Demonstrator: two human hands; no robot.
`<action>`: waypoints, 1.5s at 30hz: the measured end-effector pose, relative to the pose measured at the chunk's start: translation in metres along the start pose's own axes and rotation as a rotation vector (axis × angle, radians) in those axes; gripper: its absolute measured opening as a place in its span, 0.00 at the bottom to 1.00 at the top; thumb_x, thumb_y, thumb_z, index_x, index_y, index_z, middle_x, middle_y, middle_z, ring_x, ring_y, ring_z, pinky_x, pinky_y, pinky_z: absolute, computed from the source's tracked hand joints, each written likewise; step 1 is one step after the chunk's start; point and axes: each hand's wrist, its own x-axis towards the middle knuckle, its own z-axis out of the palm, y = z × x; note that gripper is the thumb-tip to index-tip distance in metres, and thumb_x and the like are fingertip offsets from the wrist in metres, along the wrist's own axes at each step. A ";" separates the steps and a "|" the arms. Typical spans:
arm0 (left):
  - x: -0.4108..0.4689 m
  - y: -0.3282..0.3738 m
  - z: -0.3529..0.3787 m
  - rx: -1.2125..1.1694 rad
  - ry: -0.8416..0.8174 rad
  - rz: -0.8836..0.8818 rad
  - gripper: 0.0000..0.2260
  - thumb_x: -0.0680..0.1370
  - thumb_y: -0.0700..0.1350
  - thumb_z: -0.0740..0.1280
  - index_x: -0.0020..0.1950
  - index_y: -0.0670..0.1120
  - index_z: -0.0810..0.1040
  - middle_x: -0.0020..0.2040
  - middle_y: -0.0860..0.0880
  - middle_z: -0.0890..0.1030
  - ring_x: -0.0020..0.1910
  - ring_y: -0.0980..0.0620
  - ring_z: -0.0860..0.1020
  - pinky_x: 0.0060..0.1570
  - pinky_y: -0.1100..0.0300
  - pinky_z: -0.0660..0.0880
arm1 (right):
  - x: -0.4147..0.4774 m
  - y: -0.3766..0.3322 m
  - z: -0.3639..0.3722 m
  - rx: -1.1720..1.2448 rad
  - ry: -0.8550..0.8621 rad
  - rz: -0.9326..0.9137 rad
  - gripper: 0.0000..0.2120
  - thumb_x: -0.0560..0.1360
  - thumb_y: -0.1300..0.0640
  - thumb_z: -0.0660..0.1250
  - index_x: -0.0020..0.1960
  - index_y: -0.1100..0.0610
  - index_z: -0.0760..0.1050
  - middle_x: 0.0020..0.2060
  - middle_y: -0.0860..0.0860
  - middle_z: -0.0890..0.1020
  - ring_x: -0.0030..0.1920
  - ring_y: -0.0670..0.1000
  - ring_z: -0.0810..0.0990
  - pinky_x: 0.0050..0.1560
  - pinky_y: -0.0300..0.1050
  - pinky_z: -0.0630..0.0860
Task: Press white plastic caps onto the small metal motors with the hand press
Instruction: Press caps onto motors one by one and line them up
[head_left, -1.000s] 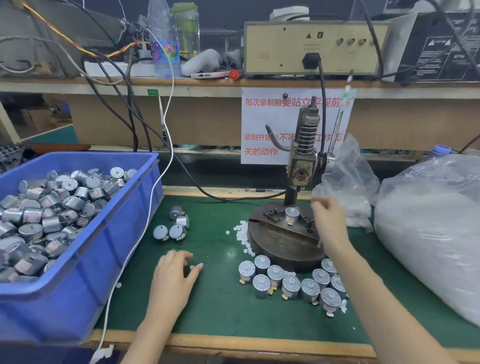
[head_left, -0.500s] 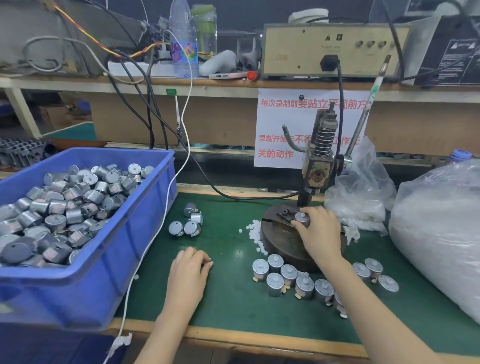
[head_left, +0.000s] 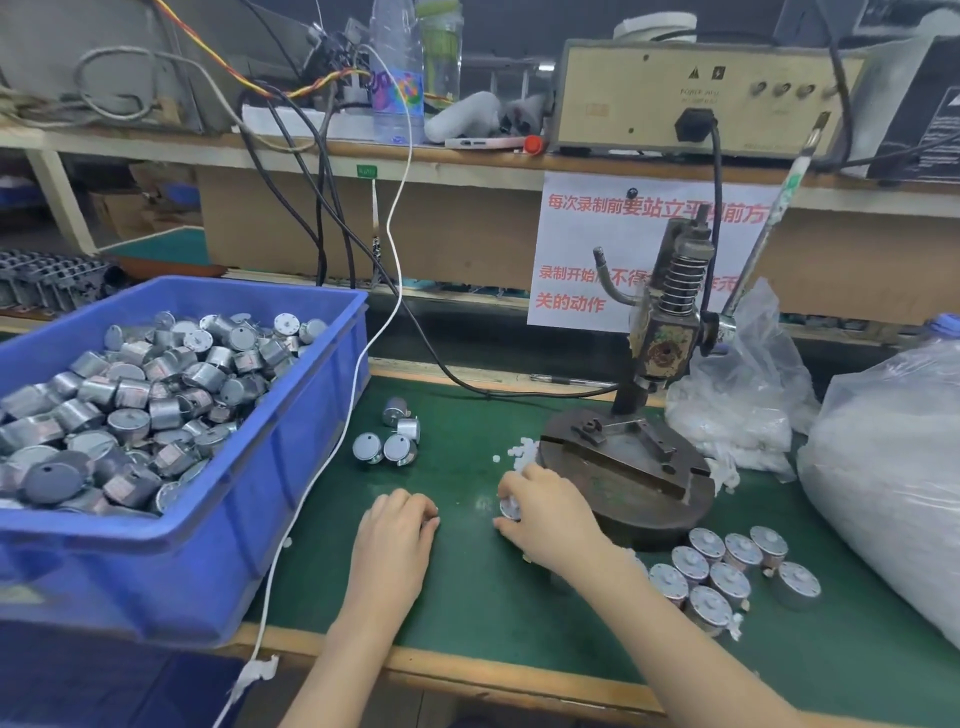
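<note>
1. Right hand (head_left: 550, 519) grips one motor (head_left: 510, 506) with curled fingers. It is down on the green surface (head_left: 483, 597), at 8 o'clock of the press base (head_left: 628, 473).
2. Change: half a second ago this hand was on the motor in the fixture. A second ago the motor sat there with the hand up near the lever (head_left: 769, 223). The fixture now shows bare and the lever stands unattended.
3. Left hand (head_left: 397, 530) rests on the surface at 9 o'clock of the right hand, fingers curled under. Cannot tell whether it holds anything. Its position is much as before.
4. White caps (head_left: 522, 449) lie loose at 9 o'clock of the base, just beyond the right hand.
5. A cluster of motors (head_left: 727, 571) stands at 5 o'clock of the base. The blue bin (head_left: 208, 493) of motors is well off at 9 o'clock, with four loose motors (head_left: 387, 441) between it and the base.
6. Judgement: one press cycle looks finished and this piece is being set down. The empty fixture needs a new motor and cap.
</note>
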 end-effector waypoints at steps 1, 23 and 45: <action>0.000 0.000 0.001 -0.009 0.004 -0.001 0.05 0.78 0.45 0.63 0.50 0.46 0.77 0.46 0.51 0.77 0.48 0.50 0.72 0.50 0.60 0.67 | 0.001 -0.002 0.000 -0.064 0.002 0.008 0.15 0.77 0.50 0.62 0.60 0.55 0.69 0.58 0.54 0.73 0.58 0.55 0.71 0.55 0.46 0.66; 0.002 -0.003 0.001 -0.207 0.017 -0.060 0.03 0.76 0.41 0.65 0.47 0.45 0.79 0.41 0.52 0.77 0.44 0.49 0.73 0.46 0.59 0.68 | 0.069 -0.033 -0.006 -0.020 0.035 -0.101 0.20 0.79 0.52 0.59 0.69 0.56 0.67 0.62 0.54 0.72 0.63 0.57 0.68 0.61 0.50 0.65; 0.006 -0.002 -0.004 -0.359 0.039 -0.267 0.06 0.72 0.37 0.65 0.35 0.42 0.75 0.35 0.54 0.69 0.41 0.50 0.70 0.37 0.65 0.60 | 0.085 -0.073 0.040 0.253 0.173 -0.114 0.15 0.76 0.62 0.60 0.62 0.59 0.68 0.57 0.56 0.70 0.52 0.57 0.72 0.47 0.45 0.67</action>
